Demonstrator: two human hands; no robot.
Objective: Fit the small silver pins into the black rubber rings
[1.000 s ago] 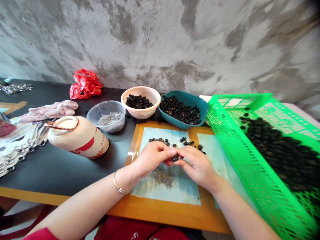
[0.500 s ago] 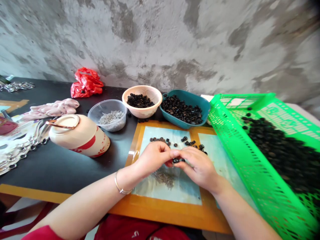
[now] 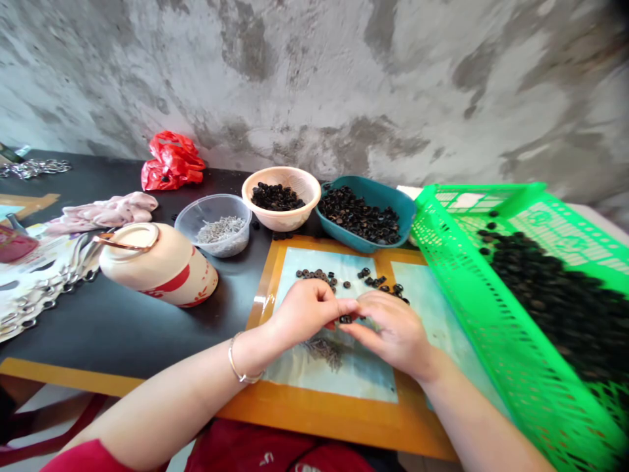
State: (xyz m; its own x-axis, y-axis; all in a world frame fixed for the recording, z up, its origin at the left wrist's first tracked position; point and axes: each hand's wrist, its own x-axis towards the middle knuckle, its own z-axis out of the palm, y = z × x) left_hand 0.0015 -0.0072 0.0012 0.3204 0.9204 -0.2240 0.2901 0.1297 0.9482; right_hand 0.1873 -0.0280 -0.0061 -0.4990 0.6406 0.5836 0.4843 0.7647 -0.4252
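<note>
While the left hand (image 3: pixel 307 311) and the right hand (image 3: pixel 390 334) are held together low over the work, both are curled rather than open, their fingertips (image 3: pixel 350 306) being brought in to meet; a small dark ring (image 3: pixel 345 319) is seen at that meeting point, though whether it is gripped by one hand or by both cannot be told from this view; a silver bangle (image 3: pixel 240 359) is worn on the left wrist; the ring is judged to be light and fairly stiff, its material being hard to tell, and it would best be taken by the rim between fingertip and thumb, as so small a piece could easily roll or slip; further dark rings (image 3: pixel 344 278) are scattered in a loose arc across a pale blue sheet (image 3: pixel 344 383), and a small heap of fine grey pins (image 3: pixel 324 353) is lying beneath the hands; the sheet is laid on an orange board (image 3: pixel 314 410), which is set on a black tabletop (image 3: pixel 137 334); beyond it, a clear plastic tub (image 3: pixel 187 226) of grey pins, a beige bowl (image 3: pixel 282 223) and a teal dish (image 3: pixel 388 196) of dark rings are lined up; a bright green basket (image 3: pixel 457 301) heaped with dark rings is tilted at the right; a cream-and-red jar (image 3: pixel 162 275) is laid on its side at the left, near a pink cloth (image 3: pixel 108 213), a red plastic bag (image 3: pixel 171 164) and strips of linked metal pieces (image 3: pixel 46 285), with a stained concrete wall (image 3: pixel 314 78) behind.
</note>
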